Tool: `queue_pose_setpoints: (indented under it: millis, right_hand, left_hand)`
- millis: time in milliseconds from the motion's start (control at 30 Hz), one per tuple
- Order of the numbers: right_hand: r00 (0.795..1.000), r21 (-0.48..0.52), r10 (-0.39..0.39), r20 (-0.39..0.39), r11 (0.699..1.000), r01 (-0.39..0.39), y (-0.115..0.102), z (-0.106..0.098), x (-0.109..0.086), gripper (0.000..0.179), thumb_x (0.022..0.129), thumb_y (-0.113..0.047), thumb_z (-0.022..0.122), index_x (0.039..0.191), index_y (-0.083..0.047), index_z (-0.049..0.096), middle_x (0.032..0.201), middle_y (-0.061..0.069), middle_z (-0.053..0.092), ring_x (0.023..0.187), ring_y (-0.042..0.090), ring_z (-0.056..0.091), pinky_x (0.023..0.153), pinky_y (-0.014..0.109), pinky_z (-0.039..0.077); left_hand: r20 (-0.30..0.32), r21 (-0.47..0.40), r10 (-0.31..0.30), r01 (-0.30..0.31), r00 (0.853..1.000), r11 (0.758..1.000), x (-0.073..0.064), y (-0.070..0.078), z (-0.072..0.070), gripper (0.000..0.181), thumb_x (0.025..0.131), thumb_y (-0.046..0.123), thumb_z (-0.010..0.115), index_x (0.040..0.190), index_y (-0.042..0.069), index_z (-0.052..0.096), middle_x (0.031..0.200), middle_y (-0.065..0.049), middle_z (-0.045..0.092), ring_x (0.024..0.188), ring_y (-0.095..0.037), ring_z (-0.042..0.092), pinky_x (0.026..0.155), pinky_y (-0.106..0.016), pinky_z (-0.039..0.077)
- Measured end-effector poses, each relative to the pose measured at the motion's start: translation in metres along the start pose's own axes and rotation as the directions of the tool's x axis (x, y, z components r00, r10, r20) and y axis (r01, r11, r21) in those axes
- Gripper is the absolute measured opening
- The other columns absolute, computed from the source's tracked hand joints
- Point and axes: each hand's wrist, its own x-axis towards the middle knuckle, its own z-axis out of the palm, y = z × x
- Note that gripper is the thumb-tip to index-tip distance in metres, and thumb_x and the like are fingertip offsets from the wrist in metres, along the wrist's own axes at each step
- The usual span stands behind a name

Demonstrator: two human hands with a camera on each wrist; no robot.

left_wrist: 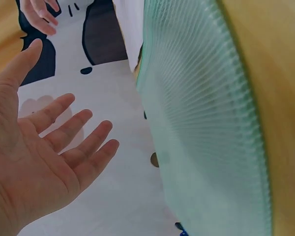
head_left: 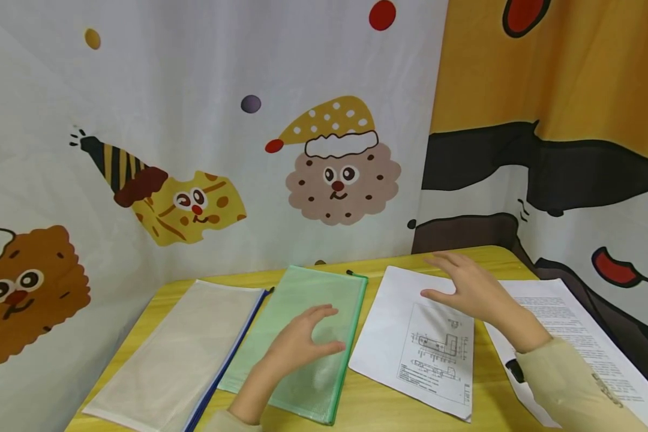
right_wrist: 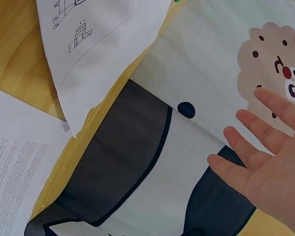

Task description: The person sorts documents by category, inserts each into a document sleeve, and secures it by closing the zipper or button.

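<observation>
My left hand (head_left: pixel 301 339) hovers above a green zip folder (head_left: pixel 324 294), fingers apart and holding nothing. In the left wrist view that hand (left_wrist: pixel 49 152) has its palm showing, beside the folder's ribbed plastic (left_wrist: pixel 201 123). Over the sheet with a technical drawing (head_left: pixel 383 336) is my right hand (head_left: pixel 472 288), also with nothing in it. Spread fingers of the right hand (right_wrist: pixel 275 152) show in the right wrist view, away from the paper (right_wrist: pixel 108 44). A clear zip folder with a blue zip edge (head_left: pixel 178 354) lies at the left.
A sheet of printed text (head_left: pixel 567 324) lies at the right, partly behind the right sleeve (head_left: pixel 578 384). Everything lies on a yellow wood-grain table (head_left: pixel 140 330). A curtain with cartoon prints (head_left: pixel 205 72) hangs directly behind the table.
</observation>
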Motion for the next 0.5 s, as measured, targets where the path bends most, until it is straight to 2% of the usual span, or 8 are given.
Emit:
queue_pose_setpoints:
  millis: [167, 500]
  right_hand:
    - [1.000, 0.003, 0.012, 0.007, 1.000, -0.012, 0.001, 0.000, -0.001, 0.074, 0.080, -0.063, 0.060, 0.133, -0.012, 0.053, 0.141, 0.017, 0.044, 0.126, 0.043, 0.040, 0.097, 0.063, 0.036]
    - [1.000, 0.010, 0.004, -0.013, 1.000, -0.004, 0.002, 0.000, -0.003, 0.069, 0.080, -0.057, 0.065, 0.131, -0.011, 0.055, 0.140, 0.018, 0.045, 0.124, 0.043, 0.042, 0.097, 0.062, 0.037]
  left_hand:
    - [0.042, -0.108, 0.008, -0.003, 0.999, 0.994, 0.002, -0.007, 0.010, 0.072, 0.077, 0.060, 0.066, 0.136, 0.022, 0.050, 0.142, -0.003, 0.046, 0.122, -0.029, 0.050, 0.095, -0.047, 0.045]
    - [0.119, -0.263, -0.017, 0.048, 0.993, 0.964, 0.000, -0.011, 0.019, 0.063, 0.080, 0.044, 0.072, 0.136, 0.026, 0.048, 0.141, 0.002, 0.046, 0.124, -0.033, 0.049, 0.092, -0.051, 0.046]
